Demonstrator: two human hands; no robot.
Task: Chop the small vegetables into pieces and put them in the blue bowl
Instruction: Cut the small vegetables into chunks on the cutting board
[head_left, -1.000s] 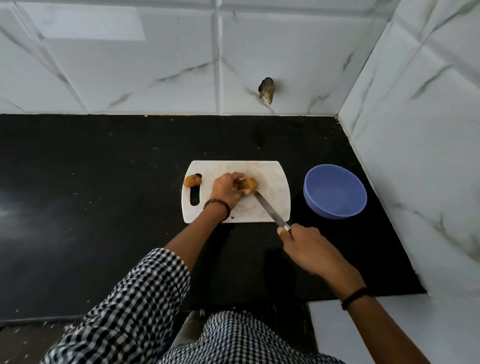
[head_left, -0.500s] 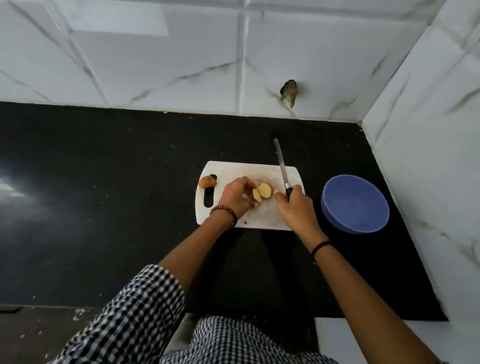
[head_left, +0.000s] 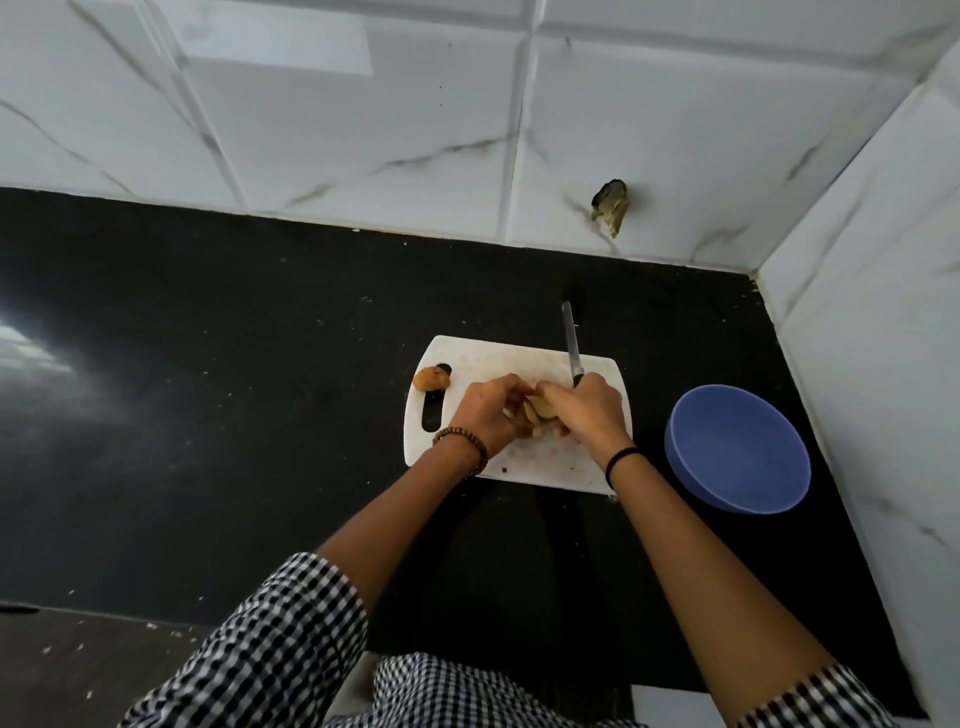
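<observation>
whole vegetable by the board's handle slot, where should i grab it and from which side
Pinch the whole vegetable across its rounded middle, coming from above and the left. It sits free at the cutting board's left edge, by the handle slot, with bare counter on that side. The left hand is nearer, but it holds the cut pieces; the right hand holds the knife.

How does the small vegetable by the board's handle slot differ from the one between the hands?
The small orange-brown vegetable by the slot lies whole and untouched; the cut vegetable shows pale sliced faces, held between left hand and right hand, which grips a steel knife. The first sits at the white cutting board's left edge, the second near its middle. Both are small.
</observation>
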